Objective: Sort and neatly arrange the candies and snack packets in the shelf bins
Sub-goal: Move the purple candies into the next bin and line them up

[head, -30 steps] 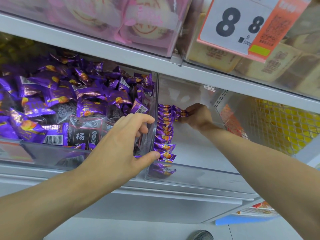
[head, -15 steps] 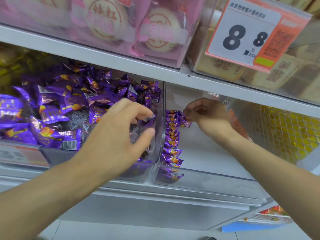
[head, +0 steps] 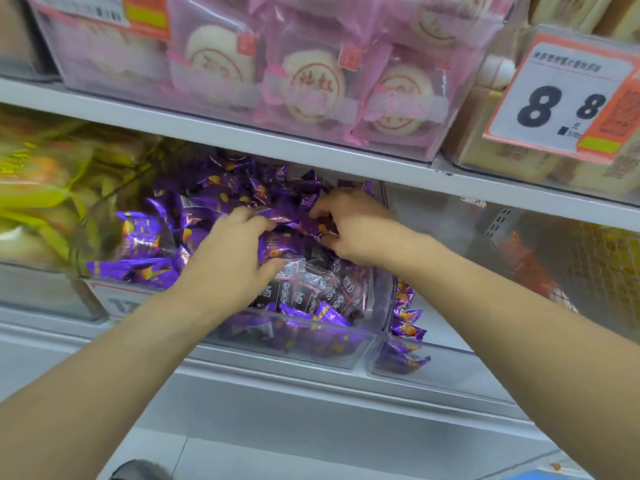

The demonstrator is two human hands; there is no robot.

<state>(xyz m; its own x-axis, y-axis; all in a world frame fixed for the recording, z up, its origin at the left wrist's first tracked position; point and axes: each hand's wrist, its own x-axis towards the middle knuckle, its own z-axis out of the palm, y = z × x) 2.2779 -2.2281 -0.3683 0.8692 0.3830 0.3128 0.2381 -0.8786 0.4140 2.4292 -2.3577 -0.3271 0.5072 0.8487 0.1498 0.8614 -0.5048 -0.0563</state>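
My left fingers (head: 254,220) are curled down into the purple candies (head: 221,199), with the thumb spread out low toward the dark packets (head: 311,285); they look closed on purple wrappers, though motion blur hides how many. The left hand (head: 228,258) lies palm down over the middle of the clear bin (head: 298,337), its forearm running back to the lower left.

My right fingers (head: 320,211) are bent and pinch a crinkled purple wrapper at the top of the heap, close to the left fingertips. The right hand (head: 356,230) comes in over the bin's right wall, wrist bent, forearm stretching to the lower right.

In the neighbouring bin (head: 450,355), a row of purple candies (head: 405,323) stands lined against the left wall. Above, a price tag (head: 561,98) reads 8.8.
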